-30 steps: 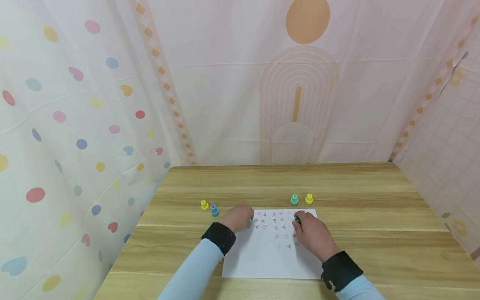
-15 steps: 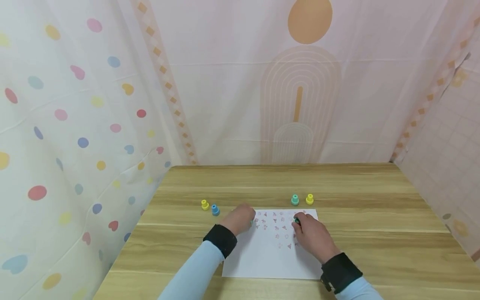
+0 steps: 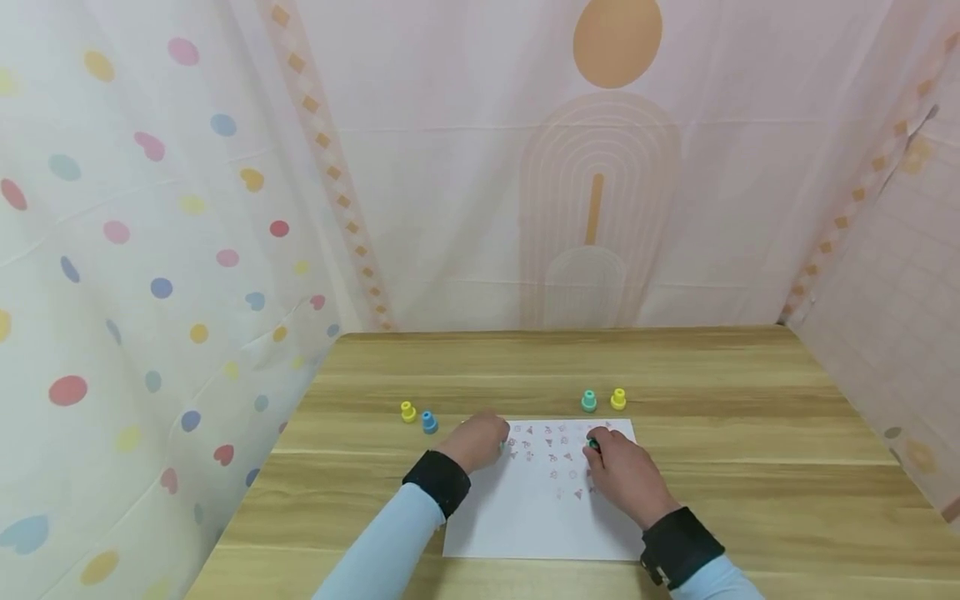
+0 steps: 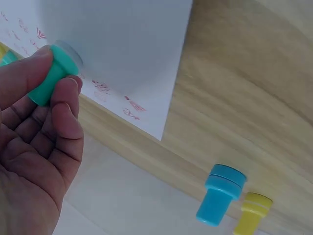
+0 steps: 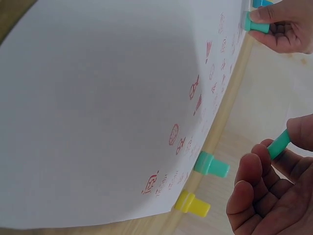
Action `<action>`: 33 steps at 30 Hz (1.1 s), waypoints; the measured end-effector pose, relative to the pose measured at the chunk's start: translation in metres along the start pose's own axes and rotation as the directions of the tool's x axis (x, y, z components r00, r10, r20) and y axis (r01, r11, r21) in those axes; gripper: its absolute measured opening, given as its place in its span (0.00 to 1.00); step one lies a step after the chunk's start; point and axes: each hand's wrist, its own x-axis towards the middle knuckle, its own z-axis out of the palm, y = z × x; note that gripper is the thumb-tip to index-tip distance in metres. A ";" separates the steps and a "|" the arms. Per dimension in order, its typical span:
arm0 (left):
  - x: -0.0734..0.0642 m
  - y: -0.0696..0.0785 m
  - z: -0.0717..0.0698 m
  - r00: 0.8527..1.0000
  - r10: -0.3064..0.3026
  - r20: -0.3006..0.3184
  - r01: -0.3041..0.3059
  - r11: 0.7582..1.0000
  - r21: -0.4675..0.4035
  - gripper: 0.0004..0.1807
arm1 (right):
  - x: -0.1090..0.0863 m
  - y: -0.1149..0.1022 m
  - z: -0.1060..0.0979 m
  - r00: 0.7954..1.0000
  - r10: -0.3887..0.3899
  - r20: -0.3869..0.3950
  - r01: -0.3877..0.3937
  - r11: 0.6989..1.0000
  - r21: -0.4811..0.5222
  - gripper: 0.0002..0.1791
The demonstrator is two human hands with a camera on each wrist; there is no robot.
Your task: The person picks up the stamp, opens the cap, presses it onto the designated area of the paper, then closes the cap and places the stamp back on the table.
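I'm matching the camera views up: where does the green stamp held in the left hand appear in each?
Left wrist: the green stamp is at upper left.
Head: just a sliver by the left hand, below centre.
Right wrist: near the top right corner.
Shared landmark: the white printed paper.

A green stamp [image 5: 279, 145] is being pinched by the right hand [image 5: 276, 188]. A second green stamp [image 5: 258, 25] is being gripped by the left hand [image 5: 288, 27]. Red prints [image 5: 194, 88] are being borne by the white paper [image 5: 93, 112], whose edge is being flanked by a third green stamp [image 5: 211, 164] and a yellow stamp [image 5: 192, 203].
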 end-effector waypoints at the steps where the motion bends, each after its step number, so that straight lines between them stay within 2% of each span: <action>1: 0.000 0.000 0.000 1.000 0.000 0.000 0.000 1.000 -0.007 0.05 | 0.000 0.000 0.000 1.000 -0.001 -0.001 0.001 1.000 0.000 0.14; 11: -0.002 0.007 -0.004 1.000 0.005 -0.011 -0.005 1.000 0.016 0.05 | 0.000 0.001 -0.001 1.000 -0.005 0.007 0.005 1.000 -0.001 0.13; 15: -0.002 0.008 -0.004 1.000 -0.015 -0.003 0.015 1.000 -0.020 0.06 | 0.000 0.001 -0.002 1.000 -0.002 0.012 0.002 1.000 0.011 0.13; 21: 0.000 0.002 0.001 1.000 -0.026 0.009 0.027 0.998 -0.065 0.06 | 0.000 0.001 -0.002 1.000 -0.004 0.007 0.004 1.000 0.015 0.13; 33: 0.001 0.001 -0.004 0.999 -0.018 0.031 0.020 0.997 -0.079 0.05 | 0.001 0.002 -0.003 1.000 0.001 0.007 -0.002 1.000 0.011 0.14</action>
